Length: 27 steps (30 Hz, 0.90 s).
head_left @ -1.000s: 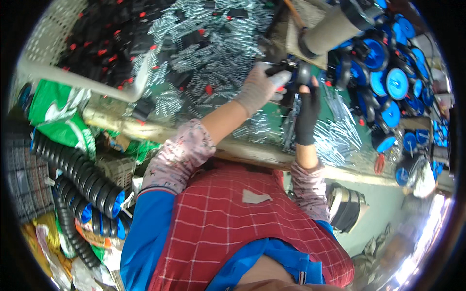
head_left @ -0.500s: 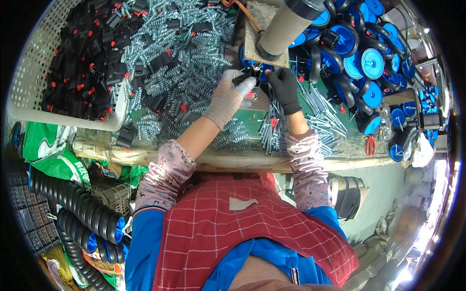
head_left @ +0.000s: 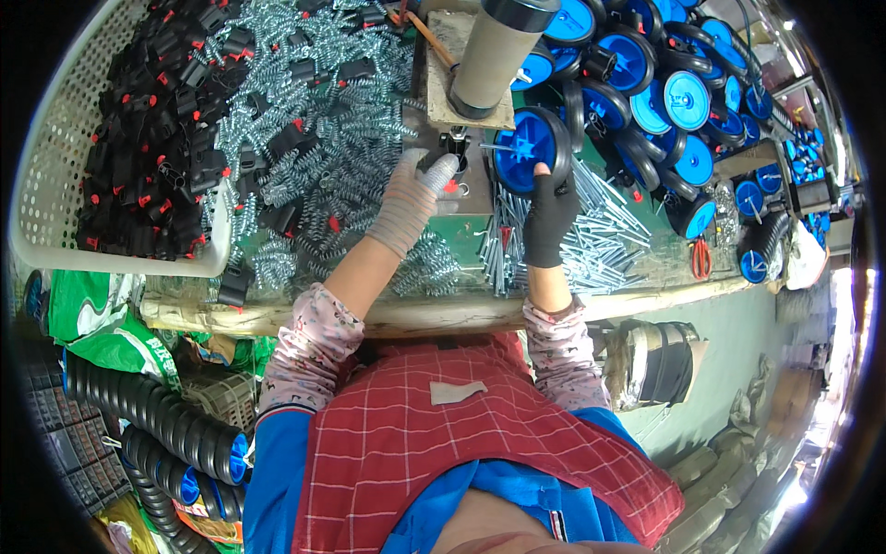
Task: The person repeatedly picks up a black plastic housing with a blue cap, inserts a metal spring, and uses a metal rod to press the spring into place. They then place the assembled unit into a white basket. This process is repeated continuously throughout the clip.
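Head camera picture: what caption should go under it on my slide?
Right hand grips a blue wheel; left hand touches a black part.

Two gloved hands, left [head_left: 411,198] and right [head_left: 549,217]. One white basket [head_left: 55,185] at far left, one grey tube [head_left: 494,55], one pair of red scissors [head_left: 701,258]. Blue wheels [head_left: 688,100], springs [head_left: 323,120] and pins [head_left: 591,240]: too many to count.
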Available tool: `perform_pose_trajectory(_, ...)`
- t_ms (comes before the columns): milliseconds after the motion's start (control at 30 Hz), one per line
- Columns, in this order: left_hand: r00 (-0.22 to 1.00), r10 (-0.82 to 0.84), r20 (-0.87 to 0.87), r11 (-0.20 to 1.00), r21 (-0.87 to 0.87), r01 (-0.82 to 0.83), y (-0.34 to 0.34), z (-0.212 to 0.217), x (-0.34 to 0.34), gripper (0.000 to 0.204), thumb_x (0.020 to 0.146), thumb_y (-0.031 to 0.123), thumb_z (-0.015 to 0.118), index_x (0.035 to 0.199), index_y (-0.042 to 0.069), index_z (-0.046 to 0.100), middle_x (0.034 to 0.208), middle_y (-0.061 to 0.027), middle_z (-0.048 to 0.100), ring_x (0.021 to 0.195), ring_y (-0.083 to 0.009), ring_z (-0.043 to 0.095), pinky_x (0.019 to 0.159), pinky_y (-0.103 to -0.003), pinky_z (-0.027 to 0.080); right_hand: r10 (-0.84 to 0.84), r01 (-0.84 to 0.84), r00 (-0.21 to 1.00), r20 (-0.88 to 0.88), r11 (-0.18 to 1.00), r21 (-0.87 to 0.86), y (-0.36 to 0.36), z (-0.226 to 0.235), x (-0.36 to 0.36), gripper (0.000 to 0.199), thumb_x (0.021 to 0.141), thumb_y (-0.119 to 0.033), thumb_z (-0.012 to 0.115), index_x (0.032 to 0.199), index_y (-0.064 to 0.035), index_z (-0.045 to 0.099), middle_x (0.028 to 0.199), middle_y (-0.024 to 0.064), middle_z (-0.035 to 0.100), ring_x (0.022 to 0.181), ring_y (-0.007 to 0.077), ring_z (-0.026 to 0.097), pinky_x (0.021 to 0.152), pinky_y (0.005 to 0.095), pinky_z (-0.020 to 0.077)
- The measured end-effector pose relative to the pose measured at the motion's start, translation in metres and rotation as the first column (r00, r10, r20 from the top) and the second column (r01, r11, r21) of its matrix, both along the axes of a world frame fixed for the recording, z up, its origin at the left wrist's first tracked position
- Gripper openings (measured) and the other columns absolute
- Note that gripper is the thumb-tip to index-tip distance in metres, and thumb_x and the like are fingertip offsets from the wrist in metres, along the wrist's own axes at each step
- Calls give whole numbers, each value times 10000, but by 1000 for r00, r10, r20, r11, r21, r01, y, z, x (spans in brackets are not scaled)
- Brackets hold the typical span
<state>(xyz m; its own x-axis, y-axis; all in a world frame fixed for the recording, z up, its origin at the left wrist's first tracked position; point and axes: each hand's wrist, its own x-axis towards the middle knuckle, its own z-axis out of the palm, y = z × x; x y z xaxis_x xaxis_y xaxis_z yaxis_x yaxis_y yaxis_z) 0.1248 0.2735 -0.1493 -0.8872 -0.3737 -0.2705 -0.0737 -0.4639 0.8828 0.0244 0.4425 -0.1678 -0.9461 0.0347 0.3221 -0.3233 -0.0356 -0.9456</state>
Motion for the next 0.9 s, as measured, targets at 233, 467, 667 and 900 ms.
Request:
perform_pose_trajectory(233,998,23,53,1000,11,-24,4,9,0,381,924,291,699,1173,49,540,1075,-105,625,870,-249,699,728,-388,621,57,-58,998,35,998,22,-16,4,21,404,894,-249,731,1176,23,631,962,84,700,844,134,595,777,283,475)
perform_pose_trajectory(467,999,48,16,998,35,-49,8,9,-1,435,912,287,711,1187,11,518,1066,-134,629,845,-256,707,704,-376,629,82,-73,995,-60,987,140,-20,18,41,416,924,-219,705,1237,34,600,1057,102,692,923,132,612,833,278,478)
perform_pose_trajectory(667,999,-11,47,995,99,6,7,15,-1,382,911,271,710,1132,-5,566,947,-119,657,774,-232,705,669,-359,628,146,-147,989,14,988,55,-26,-1,46,489,892,-177,727,1307,19,558,1026,110,711,877,163,640,792,304,514)
perform_pose_trajectory(900,998,-57,25,993,-100,59,-9,2,-6,426,900,264,713,1214,7,582,1114,-132,639,946,-228,681,808,-340,590,245,-160,943,-223,927,340,-39,6,47,780,868,-213,743,1498,12,341,1058,192,686,899,252,696,762,346,544)
